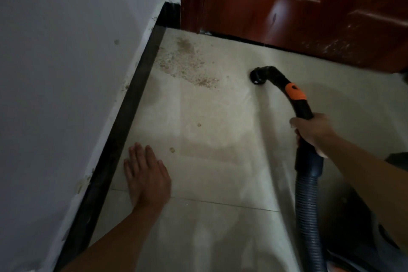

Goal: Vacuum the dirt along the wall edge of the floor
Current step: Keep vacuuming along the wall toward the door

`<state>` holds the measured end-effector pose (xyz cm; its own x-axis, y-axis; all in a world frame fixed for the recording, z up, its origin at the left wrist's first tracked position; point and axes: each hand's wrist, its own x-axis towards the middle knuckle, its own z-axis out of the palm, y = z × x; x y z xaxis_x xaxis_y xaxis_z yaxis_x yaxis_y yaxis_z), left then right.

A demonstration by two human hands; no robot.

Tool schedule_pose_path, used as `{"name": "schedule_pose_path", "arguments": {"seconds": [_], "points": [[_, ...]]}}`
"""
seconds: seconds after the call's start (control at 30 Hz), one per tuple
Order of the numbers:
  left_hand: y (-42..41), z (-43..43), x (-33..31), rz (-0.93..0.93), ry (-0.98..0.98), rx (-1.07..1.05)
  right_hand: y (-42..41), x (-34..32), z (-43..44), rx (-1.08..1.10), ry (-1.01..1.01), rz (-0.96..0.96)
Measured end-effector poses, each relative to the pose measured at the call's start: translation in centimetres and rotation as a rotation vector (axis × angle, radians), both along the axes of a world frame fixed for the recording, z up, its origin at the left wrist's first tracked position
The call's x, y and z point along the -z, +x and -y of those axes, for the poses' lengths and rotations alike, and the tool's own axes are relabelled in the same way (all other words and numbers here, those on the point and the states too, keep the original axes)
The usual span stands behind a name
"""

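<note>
Right hand (313, 133) was clamped round the black vacuum wand (303, 110) out at three o'clock, fingers wrapped tight just below its orange collar (295, 91). Up at one o'clock, the nozzle (257, 76) pointed down at the pale floor (220, 161), apart from the dirt (185, 62). That scatter lay at eleven o'clock, right against the black skirting (132, 99) under the white wall (66, 73). Left hand (145, 172), at seven o'clock, lay flat on the floor, fingers straight, just beside the skirting. Ribbed hose (309, 216) ran off towards five o'clock.
</note>
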<state>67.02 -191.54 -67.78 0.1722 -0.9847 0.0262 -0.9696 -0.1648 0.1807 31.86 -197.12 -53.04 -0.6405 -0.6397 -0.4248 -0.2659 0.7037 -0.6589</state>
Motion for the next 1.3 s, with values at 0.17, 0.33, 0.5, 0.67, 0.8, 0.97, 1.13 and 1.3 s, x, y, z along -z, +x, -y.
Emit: {"name": "schedule_pose_path", "arguments": {"seconds": [0.17,0.33,0.5,0.67,0.8,0.97,1.13,1.3], "points": [[0.1,1.8,-0.2,-0.007,0.032,0.096,2.9,0.7,-3.9,-0.198,-0.007,-0.006],[-1.1,8.3,-0.1,-0.095,-0.009,0.065,3.7,3.0,-4.6,-0.247,-0.040,-0.022],[-1.4,9.0,0.6,-0.034,-0.054,0.045,2.4,3.8,0.8,-0.175,-0.089,-0.099],[-1.5,9.2,0.3,-0.034,-0.048,0.035,3.9,3.1,1.2,-0.293,-0.051,-0.163],[-1.6,9.0,0.0,-0.039,-0.033,0.036,5.8,3.1,-1.7,-0.420,0.027,-0.166],[-1.5,9.0,-0.1,-0.035,-0.019,0.029,5.5,3.1,2.2,-0.345,-0.026,-0.229],[-1.6,9.1,-0.1,-0.032,-0.005,0.025,7.0,2.3,6.3,-0.385,-0.044,-0.193],[-1.6,9.1,-0.1,-0.039,0.008,0.017,8.3,2.6,2.9,-0.511,0.028,-0.202]]}}
